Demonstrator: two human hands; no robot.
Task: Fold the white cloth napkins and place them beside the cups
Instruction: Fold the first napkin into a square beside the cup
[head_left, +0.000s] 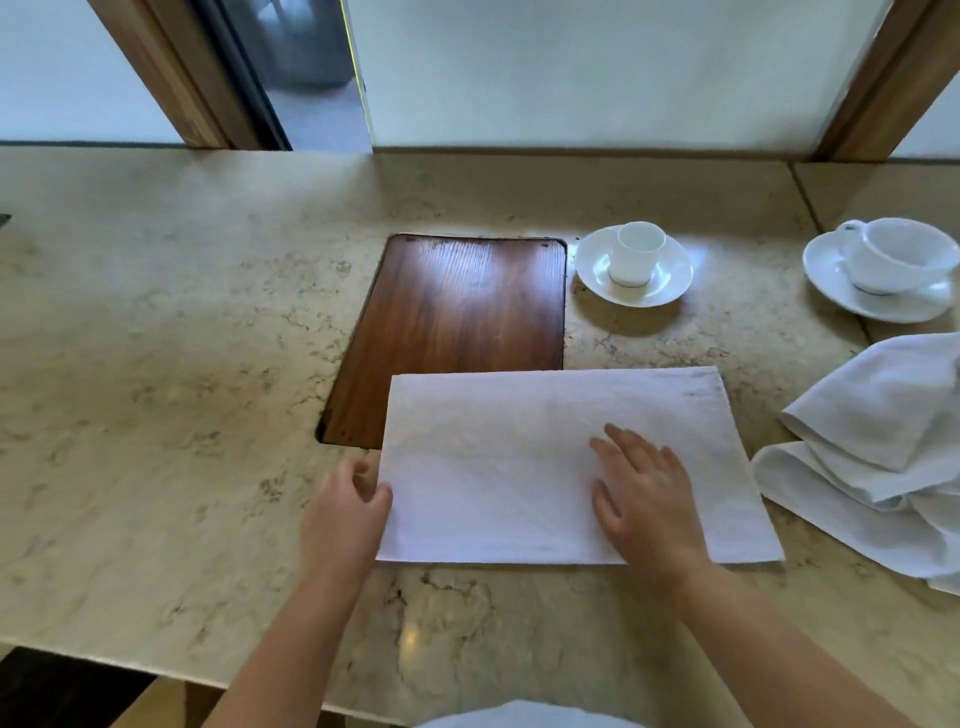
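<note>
A white napkin (519, 467), folded to a rectangle, is laid flat on the marble surface (156, 338), its far edge over a wooden inset (457, 312). Its left edge is pinched by the left hand (345, 512), thumb on top, so this grip is narrow and holds the napkin. The right hand (644, 499) is pressed flat on it, fingers straight. A small cup (638, 253) on a saucer (670, 283) is seen behind the napkin, and a second cup (901, 254) further right. Unfolded napkins (872, 452) are heaped at the right.
</note>
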